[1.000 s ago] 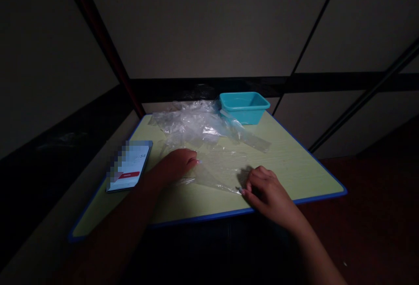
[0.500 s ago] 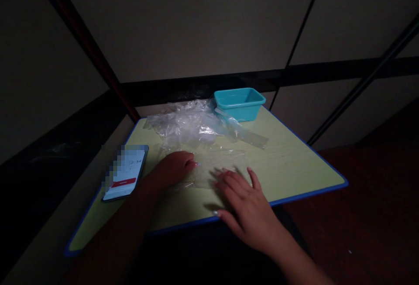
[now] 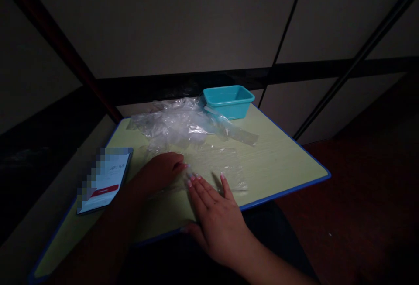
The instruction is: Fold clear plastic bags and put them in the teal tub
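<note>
A clear plastic bag (image 3: 219, 158) lies spread on the small yellow-green table (image 3: 278, 163). My left hand (image 3: 162, 171) is closed at the bag's left part, its fingers curled and partly hidden, pinching the film. Lying flat on the near part of the bag, my right hand (image 3: 216, 215) has its fingers stretched out, their tips close to the left hand. Beyond both hands sits a crumpled heap of clear plastic bags (image 3: 176, 121).
A turquoise plastic basket (image 3: 232, 108) stands at the table's back right, touching the heap. A phone (image 3: 111, 176) with a lit screen lies left of my left forearm. Blue edging rims the table; panelled doors (image 3: 183, 23) rise behind it.
My right hand has slid left along the bag, its fingertips closer to my left hand. The left hand keeps its hold. The whole view has shifted slightly.
</note>
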`<state>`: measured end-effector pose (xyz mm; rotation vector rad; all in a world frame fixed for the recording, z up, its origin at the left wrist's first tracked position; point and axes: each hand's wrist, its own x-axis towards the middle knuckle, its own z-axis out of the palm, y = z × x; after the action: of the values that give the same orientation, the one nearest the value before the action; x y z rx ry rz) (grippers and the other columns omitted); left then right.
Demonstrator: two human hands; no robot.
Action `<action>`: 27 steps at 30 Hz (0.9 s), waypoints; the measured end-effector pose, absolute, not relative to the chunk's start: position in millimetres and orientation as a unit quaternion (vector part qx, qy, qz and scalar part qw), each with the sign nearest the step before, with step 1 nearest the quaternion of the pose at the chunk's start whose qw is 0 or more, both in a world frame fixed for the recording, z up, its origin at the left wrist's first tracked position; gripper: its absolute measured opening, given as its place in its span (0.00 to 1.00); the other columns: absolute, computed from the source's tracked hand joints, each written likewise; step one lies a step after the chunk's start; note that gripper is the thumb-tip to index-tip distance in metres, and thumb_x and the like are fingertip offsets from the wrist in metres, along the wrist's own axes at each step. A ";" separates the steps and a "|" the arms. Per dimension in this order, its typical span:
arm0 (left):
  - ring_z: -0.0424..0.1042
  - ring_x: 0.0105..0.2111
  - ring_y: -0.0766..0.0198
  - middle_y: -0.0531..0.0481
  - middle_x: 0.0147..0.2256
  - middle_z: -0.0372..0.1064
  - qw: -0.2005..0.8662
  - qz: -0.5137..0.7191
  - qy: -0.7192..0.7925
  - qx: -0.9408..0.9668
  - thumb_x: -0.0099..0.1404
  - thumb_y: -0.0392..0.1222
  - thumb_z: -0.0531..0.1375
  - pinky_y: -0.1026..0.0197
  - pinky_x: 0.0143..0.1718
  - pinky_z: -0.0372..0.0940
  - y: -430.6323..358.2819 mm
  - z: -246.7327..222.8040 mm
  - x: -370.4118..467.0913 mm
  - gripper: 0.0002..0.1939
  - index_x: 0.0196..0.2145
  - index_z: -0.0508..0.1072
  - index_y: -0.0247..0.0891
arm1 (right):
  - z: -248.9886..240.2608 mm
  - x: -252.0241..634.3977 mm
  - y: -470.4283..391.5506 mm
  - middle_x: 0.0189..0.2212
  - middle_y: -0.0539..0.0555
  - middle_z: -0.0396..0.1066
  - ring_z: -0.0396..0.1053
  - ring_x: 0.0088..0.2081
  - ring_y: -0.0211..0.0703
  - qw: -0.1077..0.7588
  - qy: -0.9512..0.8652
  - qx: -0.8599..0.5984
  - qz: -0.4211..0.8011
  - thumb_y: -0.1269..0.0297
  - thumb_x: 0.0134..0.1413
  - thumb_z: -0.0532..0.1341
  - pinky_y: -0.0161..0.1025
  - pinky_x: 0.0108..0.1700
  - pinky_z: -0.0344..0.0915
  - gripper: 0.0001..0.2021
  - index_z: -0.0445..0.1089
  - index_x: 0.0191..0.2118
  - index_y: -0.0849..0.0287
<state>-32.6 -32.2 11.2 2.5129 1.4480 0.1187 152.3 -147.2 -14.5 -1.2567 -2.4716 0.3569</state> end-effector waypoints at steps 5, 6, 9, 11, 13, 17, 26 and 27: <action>0.59 0.25 0.64 0.52 0.24 0.60 0.109 0.052 0.490 0.863 0.63 0.46 0.47 0.62 0.27 0.50 -32.3 6.5 -35.0 0.15 0.22 0.60 0.39 | -20.4 153.2 -146.3 0.65 0.58 0.44 0.41 0.66 0.45 0.158 -0.880 -0.433 0.118 0.50 0.61 0.49 0.51 0.63 0.15 0.33 0.44 0.66 0.62; 0.58 0.24 0.64 0.53 0.24 0.60 0.107 0.051 0.492 0.863 0.63 0.46 0.47 0.62 0.27 0.50 -32.6 5.9 -35.0 0.15 0.22 0.60 0.39 | -21.3 153.4 -146.0 0.64 0.59 0.45 0.42 0.65 0.46 0.155 -0.881 -0.431 0.119 0.49 0.61 0.49 0.52 0.63 0.16 0.33 0.44 0.66 0.62; 0.58 0.24 0.64 0.53 0.23 0.61 0.109 0.053 0.496 0.860 0.63 0.46 0.48 0.62 0.27 0.49 -33.2 6.2 -34.6 0.15 0.22 0.61 0.39 | -22.8 153.8 -145.2 0.64 0.59 0.45 0.43 0.65 0.48 0.147 -0.885 -0.426 0.116 0.48 0.60 0.50 0.55 0.64 0.21 0.34 0.44 0.66 0.62; 0.58 0.24 0.65 0.54 0.23 0.60 0.122 0.065 0.503 0.853 0.63 0.47 0.50 0.62 0.26 0.49 -33.3 9.0 -35.6 0.15 0.22 0.61 0.39 | -22.9 154.2 -144.8 0.64 0.59 0.45 0.43 0.65 0.49 0.144 -0.888 -0.422 0.112 0.48 0.60 0.50 0.56 0.64 0.24 0.34 0.44 0.66 0.62; 0.58 0.23 0.65 0.55 0.22 0.60 0.146 0.092 0.515 0.840 0.62 0.50 0.51 0.63 0.25 0.50 -34.2 14.9 -39.1 0.15 0.23 0.62 0.39 | -22.8 154.8 -144.6 0.64 0.59 0.45 0.43 0.65 0.49 0.142 -0.890 -0.418 0.110 0.48 0.60 0.50 0.56 0.64 0.26 0.34 0.44 0.66 0.63; 0.62 0.25 0.64 0.54 0.24 0.64 0.178 0.145 0.545 0.807 0.64 0.54 0.49 0.63 0.26 0.54 -49.3 31.9 -52.4 0.18 0.27 0.66 0.39 | -22.6 156.7 -143.9 0.64 0.61 0.44 0.43 0.65 0.50 0.143 -0.894 -0.410 0.115 0.45 0.58 0.51 0.57 0.64 0.26 0.37 0.44 0.66 0.64; 0.64 0.45 0.54 0.46 0.42 0.67 0.132 0.203 0.549 0.800 0.59 0.50 0.57 0.51 0.49 0.59 -115.5 8.4 -76.4 0.12 0.36 0.71 0.41 | -26.1 157.5 -143.0 0.65 0.63 0.43 0.42 0.65 0.50 0.153 -0.899 -0.395 0.116 0.40 0.56 0.50 0.55 0.64 0.22 0.41 0.42 0.66 0.65; 0.64 0.45 0.55 0.46 0.41 0.68 0.139 0.207 0.546 0.800 0.61 0.49 0.56 0.52 0.49 0.59 -116.6 7.1 -77.5 0.11 0.34 0.71 0.40 | -26.3 157.5 -143.1 0.64 0.63 0.43 0.42 0.65 0.50 0.155 -0.898 -0.395 0.114 0.40 0.56 0.50 0.55 0.64 0.22 0.41 0.42 0.66 0.65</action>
<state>-77.5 -116.6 7.1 2.3116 1.5796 0.5997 157.5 -143.1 -26.3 -1.1307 -2.5743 0.3266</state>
